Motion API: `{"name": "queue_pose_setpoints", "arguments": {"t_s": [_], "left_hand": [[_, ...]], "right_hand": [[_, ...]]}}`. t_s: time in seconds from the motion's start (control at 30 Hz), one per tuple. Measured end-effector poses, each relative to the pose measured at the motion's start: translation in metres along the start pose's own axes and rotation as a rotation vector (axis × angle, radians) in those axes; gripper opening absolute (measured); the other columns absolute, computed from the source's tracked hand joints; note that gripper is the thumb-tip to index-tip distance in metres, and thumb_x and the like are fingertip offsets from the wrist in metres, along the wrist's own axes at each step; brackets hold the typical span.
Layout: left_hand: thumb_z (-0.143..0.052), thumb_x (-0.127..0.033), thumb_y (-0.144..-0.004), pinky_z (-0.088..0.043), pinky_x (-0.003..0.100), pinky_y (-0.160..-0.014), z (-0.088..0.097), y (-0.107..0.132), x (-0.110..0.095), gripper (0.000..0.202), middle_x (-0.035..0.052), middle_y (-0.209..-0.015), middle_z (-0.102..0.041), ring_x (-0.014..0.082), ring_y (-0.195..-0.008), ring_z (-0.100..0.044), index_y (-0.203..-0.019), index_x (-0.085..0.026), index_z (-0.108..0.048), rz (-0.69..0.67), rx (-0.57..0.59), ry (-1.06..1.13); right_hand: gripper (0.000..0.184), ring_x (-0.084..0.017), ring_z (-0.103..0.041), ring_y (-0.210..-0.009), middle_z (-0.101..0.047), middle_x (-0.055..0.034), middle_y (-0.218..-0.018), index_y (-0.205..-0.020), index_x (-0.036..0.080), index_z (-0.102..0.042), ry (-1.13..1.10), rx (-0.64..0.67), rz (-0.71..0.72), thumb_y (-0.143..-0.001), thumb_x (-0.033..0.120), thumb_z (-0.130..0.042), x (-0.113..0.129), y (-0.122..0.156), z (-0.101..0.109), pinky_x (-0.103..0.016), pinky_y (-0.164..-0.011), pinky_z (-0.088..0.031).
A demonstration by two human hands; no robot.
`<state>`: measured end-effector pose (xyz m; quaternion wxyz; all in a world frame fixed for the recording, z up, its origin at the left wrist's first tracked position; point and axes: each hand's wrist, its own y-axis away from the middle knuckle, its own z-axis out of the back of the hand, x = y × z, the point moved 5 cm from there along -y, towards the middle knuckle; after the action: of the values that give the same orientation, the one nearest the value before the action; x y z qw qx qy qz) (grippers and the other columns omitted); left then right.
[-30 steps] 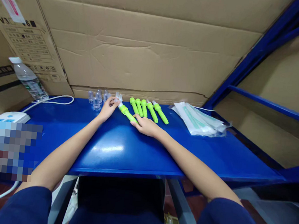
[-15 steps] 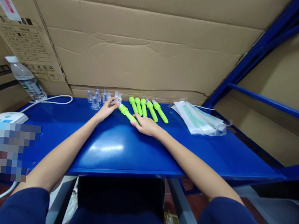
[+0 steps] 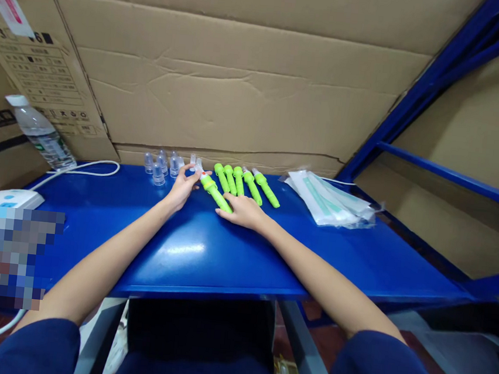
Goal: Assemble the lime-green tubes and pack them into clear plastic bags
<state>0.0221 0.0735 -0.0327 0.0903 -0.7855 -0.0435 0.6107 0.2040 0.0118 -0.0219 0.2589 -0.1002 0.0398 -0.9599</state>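
Note:
A green pen-shaped device (image 3: pixel 215 193) lies slanted on the blue table (image 3: pixel 191 246). My right hand (image 3: pixel 242 211) rests on the table with its fingertips pressed on the device's lower end. My left hand (image 3: pixel 184 183) is at the device's upper tip, thumb and fingers pinched around a small clear cap there. Several more green devices (image 3: pixel 243 183) lie side by side just to the right. Several clear plastic caps (image 3: pixel 162 165) stand behind my left hand.
Clear packets with white and green contents (image 3: pixel 330 199) are stacked at the right. A water bottle (image 3: pixel 40 132), a white cable (image 3: pixel 79 167) and a white box (image 3: pixel 3 197) sit at the left. Cardboard (image 3: pixel 241 92) walls the back; blue rack beams (image 3: pixel 449 177) run at the right.
My left hand's fingers have shifted slightly at the device's tip, and the device has turned a little more upright. My right hand stays on its lower end.

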Motion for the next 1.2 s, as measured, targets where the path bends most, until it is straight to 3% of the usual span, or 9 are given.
{"name": "queue_pose_setpoints", "arguments": {"t_s": [0.13,0.3,0.43,0.63,0.8,1.0,1.2], "left_hand": [[-0.071,-0.037,-0.088,-0.044,0.02,-0.063,-0.005,0.003,-0.001,0.029,0.0054,-0.101,-0.076,0.0181,-0.096,-0.07,-0.103,-0.022,-0.052,-0.001,0.046,0.007],[-0.065,-0.021,-0.087,-0.044,0.017,-0.06,-0.007,0.003,0.004,0.016,0.0016,-0.091,-0.073,0.013,-0.081,-0.069,-0.101,-0.019,-0.057,0.037,0.016,-0.003],[-0.063,-0.032,-0.089,-0.045,0.02,-0.059,-0.011,0.002,0.005,0.015,0.0015,-0.087,-0.069,0.0131,-0.074,-0.067,-0.092,-0.017,-0.061,0.028,-0.011,-0.021],[-0.07,-0.044,-0.085,-0.049,0.023,-0.066,-0.015,-0.005,-0.001,0.028,0.0045,-0.087,-0.071,0.0177,-0.083,-0.066,-0.089,-0.017,-0.064,-0.047,-0.054,-0.214],[-0.069,-0.047,-0.087,-0.051,0.024,-0.071,-0.017,-0.013,0.003,0.032,0.0071,-0.1,-0.074,0.0202,-0.094,-0.068,-0.094,-0.016,-0.067,-0.003,0.062,-0.198],[-0.062,-0.039,-0.095,-0.056,0.033,-0.087,-0.027,-0.008,0.005,0.024,0.0102,-0.105,-0.075,0.0207,-0.097,-0.071,-0.102,-0.017,-0.063,0.142,0.216,0.045],[-0.063,-0.037,-0.096,-0.056,0.033,-0.087,-0.03,-0.011,0.007,0.022,0.0111,-0.103,-0.075,0.0195,-0.093,-0.073,-0.104,-0.016,-0.062,0.148,0.2,0.069]], "right_hand": [[0.043,-0.039,-0.071,-0.096,-0.073,-0.0193,-0.102,-0.119,0.012,-0.06,0.045,0.021,0.001,-0.096,0.048,-0.053,0.002,0.001,0.0,-0.043,-0.078,-0.052],[0.045,-0.035,-0.071,-0.097,-0.073,-0.0177,-0.103,-0.122,0.012,-0.056,0.063,0.049,-0.022,-0.101,0.05,-0.045,0.006,0.002,0.0,-0.038,-0.079,-0.05],[0.044,-0.033,-0.071,-0.099,-0.073,-0.0167,-0.107,-0.122,0.013,-0.056,0.08,0.067,-0.042,-0.1,0.05,-0.046,0.008,0.003,0.001,-0.035,-0.079,-0.05],[0.044,-0.035,-0.071,-0.095,-0.073,-0.0201,-0.101,-0.118,0.011,-0.057,0.003,0.022,-0.041,-0.102,0.05,-0.043,0.008,-0.001,-0.006,-0.036,-0.076,-0.049],[0.035,-0.026,-0.068,-0.08,-0.071,-0.0117,-0.088,-0.107,0.014,-0.058,-0.215,-0.012,-0.013,-0.102,0.046,-0.045,0.0,-0.005,-0.012,-0.031,-0.069,-0.045],[0.03,-0.012,-0.057,-0.06,-0.061,0.0004,-0.073,-0.101,0.014,-0.056,-0.689,-0.009,0.074,-0.1,0.043,-0.049,-0.004,-0.009,-0.022,-0.022,-0.059,-0.042],[0.032,-0.01,-0.054,-0.052,-0.057,0.0037,-0.067,-0.106,0.015,-0.056,-0.881,0.045,0.026,-0.098,0.045,-0.051,-0.008,-0.014,-0.03,-0.02,-0.049,-0.043]]}}
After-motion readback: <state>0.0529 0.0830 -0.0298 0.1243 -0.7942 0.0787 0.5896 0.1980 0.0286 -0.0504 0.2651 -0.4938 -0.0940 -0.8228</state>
